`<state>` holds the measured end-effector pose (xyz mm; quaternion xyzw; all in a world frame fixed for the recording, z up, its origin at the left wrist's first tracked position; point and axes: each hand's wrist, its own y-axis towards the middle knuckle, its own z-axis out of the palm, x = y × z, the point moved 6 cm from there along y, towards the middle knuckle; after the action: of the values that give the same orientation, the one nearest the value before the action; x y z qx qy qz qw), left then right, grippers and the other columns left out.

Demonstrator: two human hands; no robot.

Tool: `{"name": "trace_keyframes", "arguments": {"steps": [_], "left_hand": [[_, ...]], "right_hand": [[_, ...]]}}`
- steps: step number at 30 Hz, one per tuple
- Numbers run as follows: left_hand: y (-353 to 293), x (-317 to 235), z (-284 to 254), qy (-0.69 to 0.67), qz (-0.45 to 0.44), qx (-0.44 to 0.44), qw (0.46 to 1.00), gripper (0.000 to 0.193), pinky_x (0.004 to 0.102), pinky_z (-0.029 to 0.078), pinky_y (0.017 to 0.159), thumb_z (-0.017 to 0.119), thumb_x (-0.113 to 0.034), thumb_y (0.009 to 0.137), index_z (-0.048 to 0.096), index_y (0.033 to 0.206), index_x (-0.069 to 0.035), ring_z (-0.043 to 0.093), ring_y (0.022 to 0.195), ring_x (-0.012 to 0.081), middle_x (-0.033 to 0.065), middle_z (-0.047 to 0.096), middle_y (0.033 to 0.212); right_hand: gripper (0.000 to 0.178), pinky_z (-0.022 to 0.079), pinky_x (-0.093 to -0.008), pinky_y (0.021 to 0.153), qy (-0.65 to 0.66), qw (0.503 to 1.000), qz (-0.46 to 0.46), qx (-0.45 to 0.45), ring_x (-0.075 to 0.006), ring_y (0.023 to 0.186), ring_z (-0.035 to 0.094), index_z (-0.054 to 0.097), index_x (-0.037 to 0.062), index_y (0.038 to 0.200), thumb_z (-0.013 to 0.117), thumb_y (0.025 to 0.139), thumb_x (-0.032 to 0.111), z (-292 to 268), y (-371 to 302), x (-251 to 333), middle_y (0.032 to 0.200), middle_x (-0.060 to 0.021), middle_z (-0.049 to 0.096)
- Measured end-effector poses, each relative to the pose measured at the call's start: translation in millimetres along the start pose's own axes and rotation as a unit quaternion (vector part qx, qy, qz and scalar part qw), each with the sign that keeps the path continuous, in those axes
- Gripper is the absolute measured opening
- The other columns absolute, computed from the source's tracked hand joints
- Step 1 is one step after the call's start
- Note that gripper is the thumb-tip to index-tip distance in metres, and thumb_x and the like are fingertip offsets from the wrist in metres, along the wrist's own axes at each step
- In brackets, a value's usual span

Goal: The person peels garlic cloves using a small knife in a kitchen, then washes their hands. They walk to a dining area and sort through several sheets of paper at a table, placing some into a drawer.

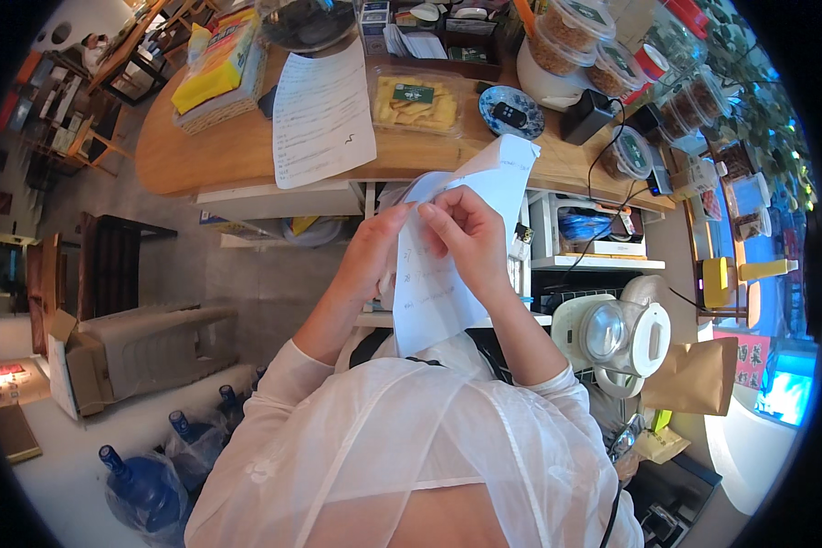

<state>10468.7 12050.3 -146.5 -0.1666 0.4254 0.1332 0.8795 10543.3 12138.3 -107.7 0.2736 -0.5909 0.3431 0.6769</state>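
In front of my chest, a white sheet of paper with handwritten lines (437, 306) hangs between my hands, its upper corner curling over toward the counter. My left hand (380, 245) pinches the paper's left edge, with its fingertips partly behind the sheet. Close beside it, my right hand (473, 239) lies over the front, thumb and curled fingers pressed together on the paper. The thumbs nearly meet. Another handwritten sheet (324, 119) lies flat on the wooden counter, beyond my left hand.
The wooden counter (187, 164) bears a clear box of yellow snacks (418, 102), a blue patterned dish (511, 111), a black charger block (586, 117) and several lidded tubs (557, 41). A white appliance (648, 338) stands at right; blue water bottles (146, 489) stand lower left.
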Motion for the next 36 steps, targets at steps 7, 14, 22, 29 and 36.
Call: {"name": "trace_keyframes", "arguments": {"steps": [7, 14, 22, 29, 36], "left_hand": [[3, 1, 9, 0.026, 0.039, 0.014, 0.999, 0.038, 0.0229, 0.044, 0.071, 0.044, -0.031, 0.093, 0.054, 0.113, 0.000, 0.054, 0.080, 0.0079, 0.0038, 0.059, 0.091], [7, 12, 4, 0.028, 0.022, -0.032, 0.999, 0.039, 0.0223, 0.042, 0.075, 0.046, -0.032, 0.092, 0.055, 0.113, 0.001, 0.051, 0.083, 0.0063, 0.0023, 0.058, 0.094], [15, 2, -13, 0.165, 0.064, -0.099, 0.979, 0.036, 0.0196, 0.041, 0.068, 0.047, -0.032, 0.092, 0.059, 0.102, 0.000, 0.051, 0.078, 0.0048, 0.0027, 0.060, 0.087], [20, -15, -60, 0.063, 0.106, -0.206, 0.971, 0.038, 0.0204, 0.045, 0.070, 0.045, -0.034, 0.093, 0.058, 0.104, -0.001, 0.055, 0.078, 0.0067, 0.0031, 0.061, 0.090], [39, 41, -106, 0.328, 0.068, -0.178, 0.925, 0.036, 0.0258, 0.047, 0.068, 0.048, -0.034, 0.091, 0.058, 0.107, -0.003, 0.060, 0.082, 0.0130, 0.0056, 0.063, 0.093]], "right_hand": [[0.014, 0.033, -0.0163, 0.045, 0.005, 1.000, -0.008, -0.021, -0.0019, 0.050, 0.042, 0.053, 0.0022, 0.079, 0.063, 0.083, 0.011, -9, -2, 3, 0.060, 0.0032, 0.050], [0.011, 0.038, -0.0168, 0.050, 0.028, 0.999, -0.028, -0.034, -0.0025, 0.056, 0.047, 0.054, 0.0012, 0.082, 0.059, 0.085, 0.010, -14, -8, 3, 0.063, 0.0018, 0.052], [0.009, 0.042, -0.0218, 0.051, 0.057, 0.997, -0.030, -0.033, -0.0090, 0.055, 0.052, 0.056, -0.0016, 0.087, 0.052, 0.083, 0.005, -28, -7, -1, 0.068, -0.0040, 0.057], [0.014, 0.043, -0.0191, 0.050, 0.159, 0.933, -0.181, -0.267, -0.0075, 0.060, 0.054, 0.053, -0.0010, 0.089, 0.046, 0.080, 0.008, -140, -23, 34, 0.078, -0.0052, 0.057], [0.009, 0.042, -0.0212, 0.064, -0.123, 0.944, -0.237, -0.196, -0.0115, 0.071, 0.053, 0.055, 0.0000, 0.086, 0.052, 0.078, 0.003, -107, -29, 60, 0.085, -0.0048, 0.055]]}}
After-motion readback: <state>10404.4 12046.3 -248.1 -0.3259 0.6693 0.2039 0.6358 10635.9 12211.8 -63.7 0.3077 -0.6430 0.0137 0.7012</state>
